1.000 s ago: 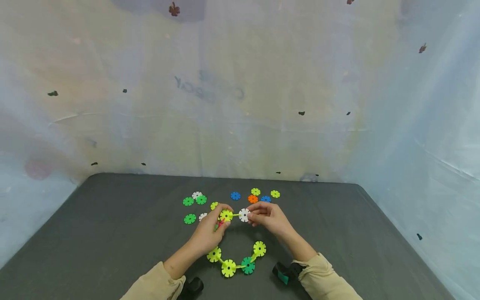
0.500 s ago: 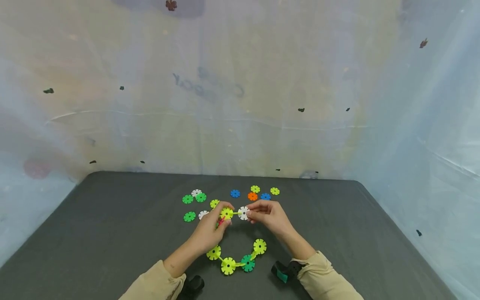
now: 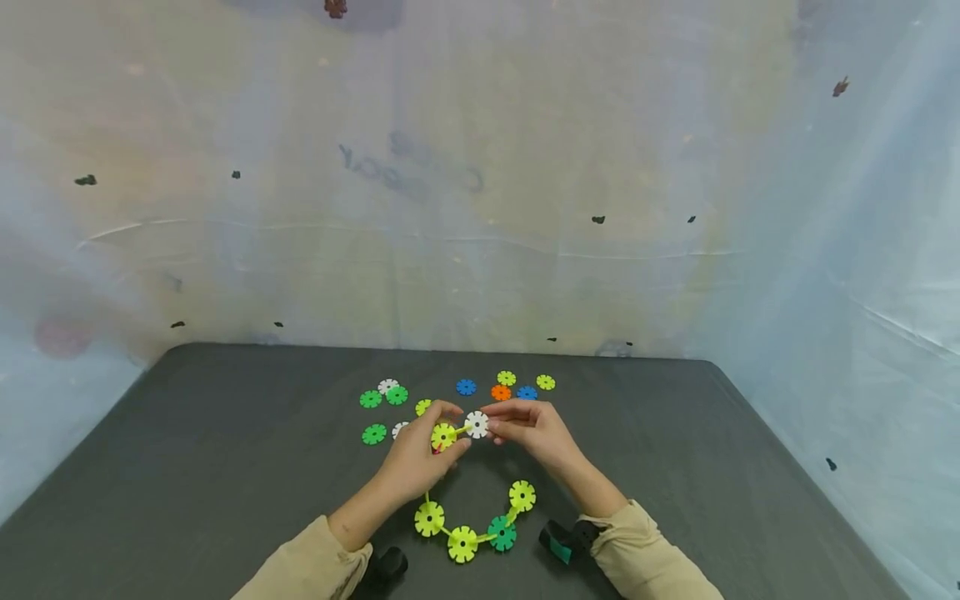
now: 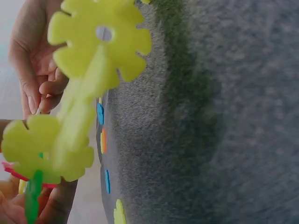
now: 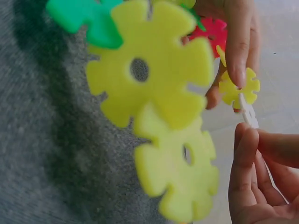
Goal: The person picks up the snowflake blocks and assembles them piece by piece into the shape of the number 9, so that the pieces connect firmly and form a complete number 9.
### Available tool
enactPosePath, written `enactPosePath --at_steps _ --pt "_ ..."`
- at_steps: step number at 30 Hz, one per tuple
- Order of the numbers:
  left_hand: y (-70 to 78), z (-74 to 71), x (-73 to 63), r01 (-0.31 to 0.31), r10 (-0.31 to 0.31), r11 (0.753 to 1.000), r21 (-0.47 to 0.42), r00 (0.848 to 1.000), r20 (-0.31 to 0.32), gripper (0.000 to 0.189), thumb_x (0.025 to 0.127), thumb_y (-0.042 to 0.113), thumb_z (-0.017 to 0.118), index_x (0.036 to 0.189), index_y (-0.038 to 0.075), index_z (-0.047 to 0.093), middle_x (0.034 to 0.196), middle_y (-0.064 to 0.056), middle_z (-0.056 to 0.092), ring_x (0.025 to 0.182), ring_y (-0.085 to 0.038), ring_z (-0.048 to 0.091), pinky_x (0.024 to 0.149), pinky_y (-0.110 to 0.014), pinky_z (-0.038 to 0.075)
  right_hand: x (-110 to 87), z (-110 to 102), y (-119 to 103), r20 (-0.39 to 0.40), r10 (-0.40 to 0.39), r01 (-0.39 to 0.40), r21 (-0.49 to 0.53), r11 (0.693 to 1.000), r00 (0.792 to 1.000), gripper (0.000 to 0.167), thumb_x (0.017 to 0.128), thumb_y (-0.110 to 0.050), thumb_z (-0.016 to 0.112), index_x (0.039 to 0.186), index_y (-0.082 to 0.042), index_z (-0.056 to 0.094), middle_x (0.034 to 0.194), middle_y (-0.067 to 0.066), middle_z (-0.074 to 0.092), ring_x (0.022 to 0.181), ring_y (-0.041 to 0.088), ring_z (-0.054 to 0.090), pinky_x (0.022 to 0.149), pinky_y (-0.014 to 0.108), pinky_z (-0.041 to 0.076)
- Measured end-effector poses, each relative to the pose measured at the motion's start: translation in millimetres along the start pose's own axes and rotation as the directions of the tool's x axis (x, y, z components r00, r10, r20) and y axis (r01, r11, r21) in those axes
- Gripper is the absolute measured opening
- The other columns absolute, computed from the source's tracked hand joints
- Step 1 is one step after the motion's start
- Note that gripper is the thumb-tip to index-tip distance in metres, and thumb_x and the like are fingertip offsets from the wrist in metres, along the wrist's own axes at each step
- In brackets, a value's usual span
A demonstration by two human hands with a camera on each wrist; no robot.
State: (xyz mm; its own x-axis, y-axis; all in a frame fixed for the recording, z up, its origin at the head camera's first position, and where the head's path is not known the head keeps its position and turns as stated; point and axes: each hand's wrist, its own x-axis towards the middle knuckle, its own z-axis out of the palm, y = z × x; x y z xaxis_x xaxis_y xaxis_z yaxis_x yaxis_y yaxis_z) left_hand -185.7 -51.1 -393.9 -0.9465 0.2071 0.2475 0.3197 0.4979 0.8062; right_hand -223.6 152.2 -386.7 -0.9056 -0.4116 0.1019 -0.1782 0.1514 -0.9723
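Note:
A chain of notched plastic snowflake discs hangs from my left hand [image 3: 420, 454]. The fingers and thumb hold a yellow disc [image 3: 443, 436] near its upper end, with a pink disc [image 5: 216, 33] close by. Opposite, my right hand [image 3: 542, 433] pinches a white disc [image 3: 476, 424] between thumb and fingertips. A yellow disc seen edge-on [image 3: 462, 429] lies between the white disc and the held yellow one; the white meets it, but how deep the slots sit is unclear. Below, the chain curves through yellow discs [image 3: 462, 544] and a green disc [image 3: 502, 533] to a yellow end disc [image 3: 522, 496].
Loose discs lie on the dark grey table [image 3: 225, 467] beyond the hands: green discs [image 3: 373, 434], a white disc [image 3: 387, 387], blue discs [image 3: 466, 387], an orange disc [image 3: 501, 392] and yellow discs [image 3: 545, 382]. A pale sheet [image 3: 480, 250] hangs behind the table.
Both hands have shifted slightly left in the head view. The yellow disc in my left hand has tilted and dropped below the white one. The lower chain has swung slightly down.

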Motion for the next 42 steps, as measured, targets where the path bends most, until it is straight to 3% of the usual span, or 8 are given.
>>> enactPosePath --at_steps 7,16,19,23,29,37,42 --pt "-0.2 -1.9 0.1 -0.006 0.007 0.998 -0.061 1.0 0.03 0.034 0.093 0.014 0.063 0.127 0.014 0.056 0.111 -0.017 0.064 0.05 -0.017 0.059 0.043 -0.026 0.046 4.4 -1 0 0.0 0.01 -0.01 0.004 1.0 1.0 0.032 0.091 -0.01 0.065 0.118 0.007 0.063 0.107 0.019 0.068 0.084 0.01 0.068 0.084 0.05 0.054" --pt "-1.6 -7.2 -2.4 0.065 -0.067 0.993 -0.095 0.998 -0.011 0.032 0.093 0.013 0.064 0.124 0.019 0.059 0.109 -0.012 0.062 0.05 -0.016 0.058 0.045 -0.026 0.048 16.0 -9 9 -0.109 0.072 -0.08 -0.077 0.994 0.992 0.036 0.088 -0.013 0.069 0.117 0.008 0.062 0.111 0.022 0.066 0.093 0.027 0.067 0.083 0.045 0.054" --pt "-1.9 -8.4 -2.5 0.068 -0.07 0.993 -0.1 0.997 -0.018 0.031 0.092 0.012 0.064 0.123 0.019 0.06 0.107 -0.012 0.062 0.05 -0.017 0.058 0.045 -0.026 0.048 21.1 -11 12 -0.147 0.098 -0.116 -0.114 0.987 0.984 0.033 0.088 -0.013 0.07 0.116 0.005 0.064 0.113 0.019 0.067 0.094 0.025 0.066 0.081 0.042 0.054" --pt "-2.6 -8.3 -3.2 0.046 -0.048 0.997 -0.062 0.998 -0.038 0.03 0.092 0.011 0.064 0.122 0.017 0.06 0.106 -0.012 0.063 0.05 -0.017 0.058 0.046 -0.025 0.047 29.3 -14 17 -0.207 0.145 -0.185 -0.188 0.965 0.968 0.032 0.087 -0.014 0.071 0.115 0.0 0.065 0.116 0.015 0.067 0.099 0.023 0.064 0.083 0.041 0.053" --pt "-2.8 -6.9 -4.1 0.002 0.002 0.999 0.052 0.997 -0.074 0.028 0.092 0.009 0.064 0.119 0.015 0.06 0.103 -0.012 0.065 0.047 -0.009 0.056 0.051 -0.022 0.045 40.5 -16 24 -0.258 0.199 -0.272 -0.289 0.918 0.945 0.044 0.084 -0.018 0.074 0.123 -0.004 0.061 0.127 0.016 0.058 0.119 0.034 0.053 0.095 0.049 0.046" --pt "-1.4 -7.2 -4.7 0.007 -0.004 0.999 0.042 0.998 -0.067 0.032 0.089 0.007 0.066 0.12 0.014 0.059 0.102 -0.011 0.065 0.048 -0.01 0.056 0.05 -0.022 0.046 48.2 -16 30 -0.25 0.16 -0.249 -0.387 0.888 0.955 0.05 0.082 -0.013 0.075 0.128 -0.002 0.06 0.131 0.019 0.053 0.12 0.037 0.049 0.096 0.051 0.043" --pt "-2.0 -8.0 -6.1 -0.01 0.012 0.999 0.031 0.998 -0.057 0.036 0.087 0.008 0.069 0.121 0.014 0.06 0.1 -0.01 0.065 0.05 -0.011 0.057 0.049 -0.021 0.046 53.3 -15 33 -0.239 0.131 -0.236 -0.488 0.84 0.962 0.051 0.082 -0.014 0.075 0.129 -0.002 0.059 0.126 0.021 0.051 0.113 0.036 0.05 0.096 0.05 0.043"
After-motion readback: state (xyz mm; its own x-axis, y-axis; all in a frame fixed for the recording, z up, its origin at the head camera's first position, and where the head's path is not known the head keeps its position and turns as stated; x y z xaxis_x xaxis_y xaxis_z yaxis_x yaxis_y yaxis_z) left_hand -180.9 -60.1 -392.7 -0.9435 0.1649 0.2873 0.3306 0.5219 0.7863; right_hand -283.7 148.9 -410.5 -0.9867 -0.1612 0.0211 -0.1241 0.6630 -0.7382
